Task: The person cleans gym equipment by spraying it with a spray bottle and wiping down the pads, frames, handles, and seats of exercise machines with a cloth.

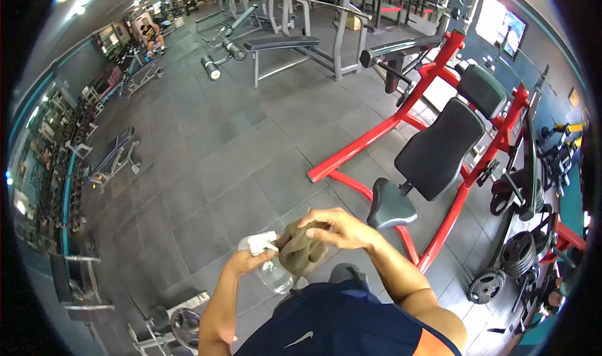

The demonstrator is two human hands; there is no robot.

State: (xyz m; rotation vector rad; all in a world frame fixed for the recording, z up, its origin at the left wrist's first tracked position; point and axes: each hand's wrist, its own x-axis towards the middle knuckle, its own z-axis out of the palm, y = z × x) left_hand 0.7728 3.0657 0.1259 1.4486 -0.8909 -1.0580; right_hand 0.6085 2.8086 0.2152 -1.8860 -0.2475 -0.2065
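Observation:
My left hand is wrapped round the neck of a clear spray bottle with a white spray head. The bottle tilts, its base pointing down and to the right. Just beside it, my right hand grips a crumpled olive-brown cloth from above, thumb and fingers closed on its upper part. The cloth hangs in folds and overlaps the bottle's side in this view. Both hands are in front of my dark blue top, over the grey floor.
A red-framed exercise machine with black pads stands ahead to the right. Weight plates sit at the lower right. A bench is farther ahead. Dumbbell racks line the left wall. A person sits far back left.

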